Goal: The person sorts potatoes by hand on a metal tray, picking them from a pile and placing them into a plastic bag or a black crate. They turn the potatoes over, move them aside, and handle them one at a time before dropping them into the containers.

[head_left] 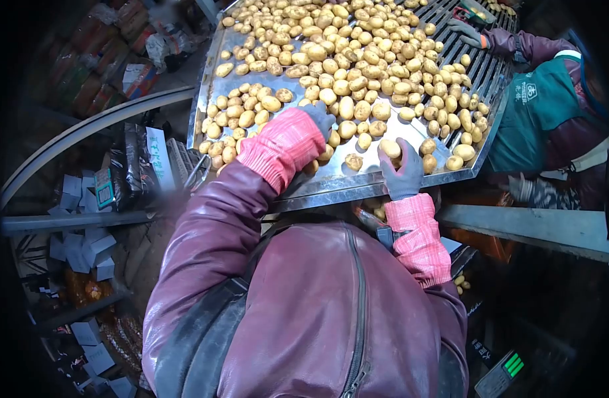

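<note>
A steel sorting table (222, 61) carries several small yellow potatoes (357, 60). My left hand (320, 117), in a grey glove with a pink knitted cuff, rests among the potatoes near the table's front edge; whether it grips one is hidden. My right hand (403, 171), gloved the same way, is curled over a potato (389, 148) at the front edge. Loose potatoes (353, 161) lie between my two hands. My maroon jacket fills the lower view.
A co-worker in a green vest (537, 113) stands at the right, one gloved hand (465, 31) on the table's roller bars (480, 69). Boxes and packets (129, 169) crowd shelves on the left. A metal rail (537, 225) runs at right; a scale display (510, 366) sits below.
</note>
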The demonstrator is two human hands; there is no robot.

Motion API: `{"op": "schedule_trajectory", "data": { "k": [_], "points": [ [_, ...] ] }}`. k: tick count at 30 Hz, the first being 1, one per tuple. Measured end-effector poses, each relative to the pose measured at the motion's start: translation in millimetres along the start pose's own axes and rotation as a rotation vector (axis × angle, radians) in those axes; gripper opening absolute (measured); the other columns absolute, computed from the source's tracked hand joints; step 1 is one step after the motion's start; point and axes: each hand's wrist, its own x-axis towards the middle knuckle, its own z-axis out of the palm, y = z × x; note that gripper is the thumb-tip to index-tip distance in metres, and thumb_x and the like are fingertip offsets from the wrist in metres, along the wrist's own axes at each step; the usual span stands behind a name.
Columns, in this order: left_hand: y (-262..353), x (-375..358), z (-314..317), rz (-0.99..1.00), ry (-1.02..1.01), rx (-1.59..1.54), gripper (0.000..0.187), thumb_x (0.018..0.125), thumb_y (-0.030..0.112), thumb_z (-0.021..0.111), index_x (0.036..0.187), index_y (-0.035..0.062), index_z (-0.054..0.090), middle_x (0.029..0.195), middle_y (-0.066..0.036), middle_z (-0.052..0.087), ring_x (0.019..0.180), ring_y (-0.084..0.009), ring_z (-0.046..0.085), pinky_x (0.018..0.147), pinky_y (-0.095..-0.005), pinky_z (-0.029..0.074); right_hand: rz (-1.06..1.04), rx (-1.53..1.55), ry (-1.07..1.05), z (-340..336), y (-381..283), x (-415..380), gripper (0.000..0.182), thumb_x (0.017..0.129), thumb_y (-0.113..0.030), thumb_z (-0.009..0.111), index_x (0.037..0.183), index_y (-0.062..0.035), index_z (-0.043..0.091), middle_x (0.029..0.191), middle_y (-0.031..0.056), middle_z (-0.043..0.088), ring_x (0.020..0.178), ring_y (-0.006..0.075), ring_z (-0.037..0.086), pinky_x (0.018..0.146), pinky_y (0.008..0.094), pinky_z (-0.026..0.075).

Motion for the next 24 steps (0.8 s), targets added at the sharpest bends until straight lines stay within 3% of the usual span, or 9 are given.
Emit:
{"op": "schedule_trajectory", "data": {
  "k": [4,9,13,15,17,20,21,22,24],
  "points": [
    [-16.9,4.8,10.8,0.019,-0.034,-0.163,0.039,0.086,0.039,0.06,0.114,0.0114,0.06,0.117,-0.017,0.058,0.102,-0.0373,0.061,0.084,-0.0457,0.05,-0.005,0.035,-0.005,-1.1,1.1,0.5,0.048,0.075,-0.028,0.078,0.113,-0.0044,0.06,0.099,0.0151,0.066,0.087,0.0354,0.063,0.078,0.0435,0.049],
    [-47.0,-21.8,27.3,-0.302,0.059,-0.533,0.041,0.086,0.039,0.063,0.116,0.0106,0.059,0.098,-0.02,0.068,0.097,-0.038,0.065,0.082,-0.0455,0.051,-0.038,0.088,0.007,-0.7,3.6,1.2,0.049,0.075,-0.03,0.078,0.113,-0.0032,0.06,0.099,0.0158,0.066,0.089,0.0335,0.064,0.079,0.0412,0.051],
    [-45.8,-60.4,20.7,-0.451,0.177,-1.707,0.033,0.094,0.035,0.06,0.115,0.01,0.061,0.084,-0.001,0.064,0.074,-0.0086,0.059,0.063,-0.0261,0.048,-0.046,0.047,0.018,2.0,7.1,0.4,0.05,0.075,-0.029,0.078,0.113,-0.0017,0.061,0.101,0.0161,0.066,0.09,0.0329,0.065,0.079,0.0402,0.052],
    [-58.8,-57.1,71.2,0.096,0.631,-1.293,0.034,0.094,0.037,0.06,0.114,0.0106,0.061,0.089,-0.006,0.065,0.078,-0.0136,0.063,0.06,-0.0276,0.048,0.023,0.169,-0.003,3.4,8.3,-0.7,0.05,0.074,-0.027,0.079,0.112,-0.0011,0.061,0.099,0.0158,0.067,0.089,0.0332,0.065,0.079,0.0394,0.052],
    [-26.9,-84.0,33.7,-0.213,0.056,-2.256,0.042,0.095,0.041,0.055,0.123,0.0097,0.055,0.101,-0.01,0.065,0.089,-0.0205,0.066,0.065,-0.0299,0.052,0.033,0.241,-0.012,5.9,10.5,-0.8,0.05,0.073,-0.026,0.08,0.112,-0.0008,0.061,0.097,0.016,0.067,0.088,0.0325,0.066,0.079,0.039,0.052],
    [11.7,-96.7,20.8,-0.072,-0.058,-2.317,0.049,0.096,0.045,0.051,0.13,0.0094,0.049,0.106,-0.011,0.063,0.089,-0.0224,0.067,0.066,-0.0296,0.054,-0.207,0.118,0.083,3.4,18.9,0.9,0.049,0.075,-0.021,0.081,0.114,-0.0007,0.059,0.094,0.0124,0.067,0.076,0.022,0.065,0.069,0.032,0.053],
    [36.8,-111.2,8.9,-0.127,0.033,-2.008,0.05,0.097,0.046,0.05,0.132,0.0101,0.047,0.105,-0.011,0.063,0.086,-0.0216,0.067,0.063,-0.0298,0.055,0.053,0.411,0.009,-0.3,14.5,-2.0,0.046,0.076,-0.017,0.08,0.115,-0.0016,0.059,0.092,0.0091,0.066,0.073,0.017,0.063,0.065,0.0281,0.05],
    [50.2,-118.2,2.4,-0.097,-0.152,-2.155,0.054,0.099,0.045,0.046,0.135,0.0057,0.044,0.108,-0.014,0.062,0.086,-0.0222,0.068,0.058,-0.0271,0.055,0.317,0.704,-0.056,-7.2,6.1,-5.5,0.043,0.078,-0.013,0.079,0.115,-0.0025,0.059,0.09,0.0058,0.065,0.069,0.012,0.06,0.06,0.0241,0.048],
    [70.3,-116.6,29.9,0.048,-0.44,-1.982,0.051,0.098,0.039,0.049,0.133,0.0028,0.044,0.106,-0.013,0.062,0.084,-0.0215,0.068,0.057,-0.0285,0.056,0.309,0.858,0.029,-31.9,-6.3,-6.4,0.037,0.08,-0.005,0.073,0.115,-0.0025,0.059,0.086,0.0026,0.062,0.069,0.009,0.058,0.06,0.021,0.046]
  ]
}}
